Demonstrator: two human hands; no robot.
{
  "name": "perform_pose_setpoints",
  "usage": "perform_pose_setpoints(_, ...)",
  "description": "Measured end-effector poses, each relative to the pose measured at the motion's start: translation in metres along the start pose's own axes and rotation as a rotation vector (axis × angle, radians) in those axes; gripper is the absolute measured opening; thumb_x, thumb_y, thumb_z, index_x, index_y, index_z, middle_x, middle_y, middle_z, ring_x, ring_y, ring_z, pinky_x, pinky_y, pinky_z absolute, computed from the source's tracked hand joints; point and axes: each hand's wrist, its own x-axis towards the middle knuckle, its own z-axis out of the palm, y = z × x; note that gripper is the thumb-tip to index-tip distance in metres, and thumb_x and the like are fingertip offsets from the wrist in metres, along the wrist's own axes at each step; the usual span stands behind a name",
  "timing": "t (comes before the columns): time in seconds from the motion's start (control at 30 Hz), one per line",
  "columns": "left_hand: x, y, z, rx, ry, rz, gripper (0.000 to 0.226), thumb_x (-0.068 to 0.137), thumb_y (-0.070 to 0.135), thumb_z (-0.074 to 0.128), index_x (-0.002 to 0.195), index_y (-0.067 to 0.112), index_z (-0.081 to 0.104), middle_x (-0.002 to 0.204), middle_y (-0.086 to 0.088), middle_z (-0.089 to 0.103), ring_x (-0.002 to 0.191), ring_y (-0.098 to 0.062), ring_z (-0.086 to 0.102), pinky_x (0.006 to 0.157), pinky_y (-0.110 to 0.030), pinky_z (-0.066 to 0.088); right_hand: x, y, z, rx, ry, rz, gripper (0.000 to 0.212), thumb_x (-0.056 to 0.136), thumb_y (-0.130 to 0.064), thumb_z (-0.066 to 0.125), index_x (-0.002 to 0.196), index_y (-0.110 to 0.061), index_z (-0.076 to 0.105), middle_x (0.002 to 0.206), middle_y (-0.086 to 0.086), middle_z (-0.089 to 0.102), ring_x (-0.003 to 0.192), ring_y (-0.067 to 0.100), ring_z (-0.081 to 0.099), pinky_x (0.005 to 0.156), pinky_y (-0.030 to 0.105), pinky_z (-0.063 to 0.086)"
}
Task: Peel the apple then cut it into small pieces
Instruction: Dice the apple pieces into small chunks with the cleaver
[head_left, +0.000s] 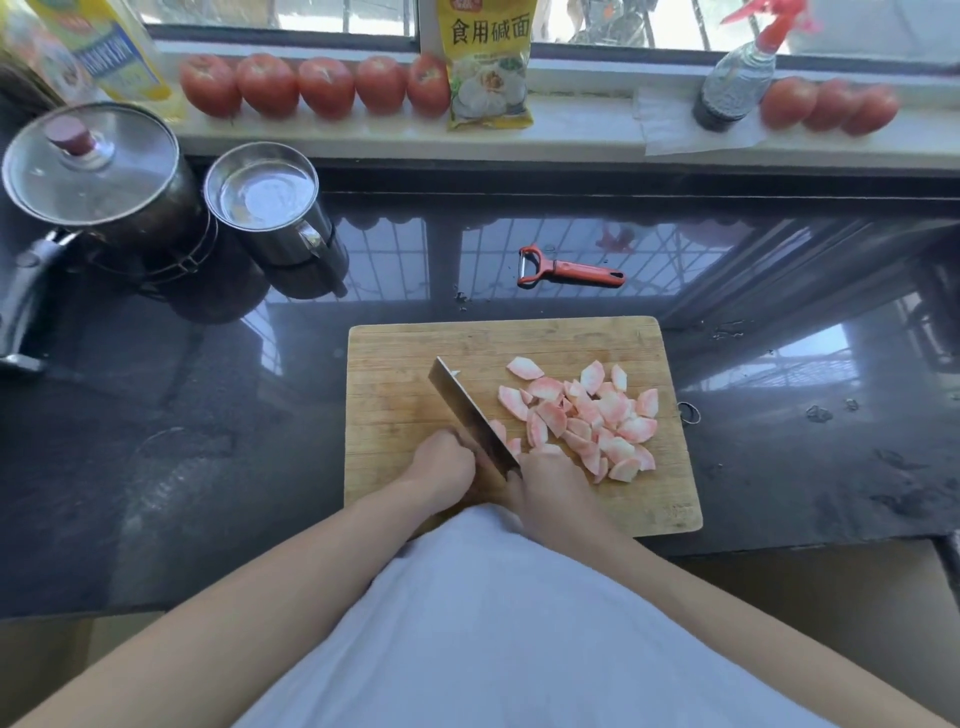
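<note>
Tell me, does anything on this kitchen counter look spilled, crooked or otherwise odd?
Nothing is badly wrong. The red-handled peeler lies loose on the dark glossy counter behind the wooden cutting board, and small dark specks and wet smears dot the counter beside the board.

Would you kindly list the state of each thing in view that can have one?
Apple pieces: peeled, cut, piled on the cutting board.
Knife: held over the board, beside the pile.
Right hand: gripping the knife.
Left hand: curled, resting on the board by the blade.
Peeler: lying unused on the counter.
Pot: lid on.
Steel cup: uncovered.
</note>
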Motion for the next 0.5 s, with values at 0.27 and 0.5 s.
perform_pose_setpoints(0.27, 0.001, 0.000, 0.001, 0.001, 0.004, 0.028, 0.030, 0.099, 0.025, 0.047, 0.086, 0.017, 0.073, 0.095, -0.007, 0.074, 0.094, -0.029, 0.068, 0.092, -0.037, 0.055, -0.033, 0.026, -0.004, -0.078, -0.151, 0.081, 0.025, 0.094, -0.017, 0.047, 0.070, -0.012, 0.050, 0.073, 0.008, 0.057, 0.075, 0.031, 0.061, 0.061, 0.038, 0.046)
perform_pose_setpoints(0.5, 0.000, 0.002, 0.001, 0.029, 0.025, 0.022, 0.032, 0.101, 0.019, 0.046, 0.095, 0.013, 0.077, 0.101, -0.008, 0.074, 0.098, -0.029, 0.068, 0.086, -0.033, 0.051, -0.037, 0.021, -0.009, -0.131, -0.143, 0.089, 0.024, 0.097, -0.018, 0.045, 0.085, -0.006, 0.062, 0.086, 0.013, 0.065, 0.082, 0.032, 0.063, 0.068, 0.038, 0.049)
